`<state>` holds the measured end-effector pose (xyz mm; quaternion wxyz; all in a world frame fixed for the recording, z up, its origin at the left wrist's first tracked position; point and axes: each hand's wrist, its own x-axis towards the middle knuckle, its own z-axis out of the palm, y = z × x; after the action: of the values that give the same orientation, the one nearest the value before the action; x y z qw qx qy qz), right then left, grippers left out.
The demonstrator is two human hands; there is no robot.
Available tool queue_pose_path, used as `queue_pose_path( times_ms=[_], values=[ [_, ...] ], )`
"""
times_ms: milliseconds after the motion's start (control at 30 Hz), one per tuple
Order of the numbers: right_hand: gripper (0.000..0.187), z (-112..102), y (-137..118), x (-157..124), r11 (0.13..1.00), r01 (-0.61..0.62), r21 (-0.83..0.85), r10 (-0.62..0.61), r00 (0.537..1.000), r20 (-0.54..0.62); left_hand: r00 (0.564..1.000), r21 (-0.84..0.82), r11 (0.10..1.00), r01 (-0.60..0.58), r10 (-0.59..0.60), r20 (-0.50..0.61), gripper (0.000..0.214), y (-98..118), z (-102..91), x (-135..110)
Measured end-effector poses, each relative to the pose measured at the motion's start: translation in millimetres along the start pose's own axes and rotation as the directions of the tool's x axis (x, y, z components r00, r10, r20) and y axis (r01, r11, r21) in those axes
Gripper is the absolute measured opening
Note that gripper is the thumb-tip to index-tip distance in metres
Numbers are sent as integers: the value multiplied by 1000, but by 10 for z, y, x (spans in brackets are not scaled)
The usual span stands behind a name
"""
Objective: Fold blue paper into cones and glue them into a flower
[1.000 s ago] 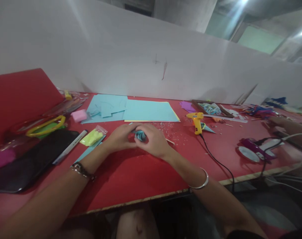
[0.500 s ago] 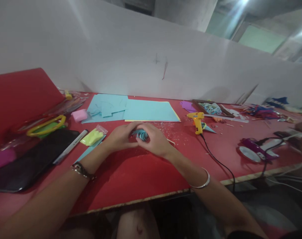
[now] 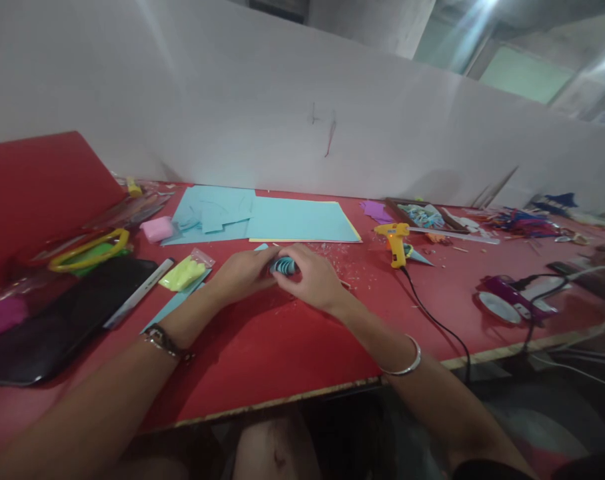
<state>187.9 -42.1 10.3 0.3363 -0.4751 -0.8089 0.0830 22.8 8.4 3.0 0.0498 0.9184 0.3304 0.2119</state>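
Observation:
A light-blue paper coil point(image 3: 283, 266), its layers showing as dark curved lines, sits between my two hands above the red table. My left hand point(image 3: 240, 275) closes on the coil's left side, with the fingertips partly hidden behind it. From the right, my right hand point(image 3: 315, 280) curls thumb and fingers round the coil in a pinch. A bit of blue paper point(image 3: 261, 247) shows just behind my left fingers. Under my left forearm lies a blue paper strip point(image 3: 170, 308), beside a bag of yellow-green clay point(image 3: 183, 274).
Blue sheets point(image 3: 302, 220) lie behind my hands. A yellow glue gun point(image 3: 395, 244) stands to the right, its cord running over the table edge. Left are a white marker point(image 3: 138, 293), a black case point(image 3: 77, 320) and pink clay point(image 3: 157, 229); far right, a purple appliance point(image 3: 507, 297).
The gap between my left thumb and fingers has narrowed, and the coil now shows more side-on, nearer my right fingers. A bit of blue paper has come into sight behind my left hand.

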Motion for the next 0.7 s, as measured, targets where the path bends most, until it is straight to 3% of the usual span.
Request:
queue_pose_path(
  times_ms=[367,700],
  values=[
    [20,0,26,10,999,-7,31,6,1000,30,999,-112,993,-43,45,19,17,-39,7,-6],
    [18,21,93,27,988,55,147,-44,996,-73,998,-280,958,-57,55,-18,19,4,-40,14]
  ],
)
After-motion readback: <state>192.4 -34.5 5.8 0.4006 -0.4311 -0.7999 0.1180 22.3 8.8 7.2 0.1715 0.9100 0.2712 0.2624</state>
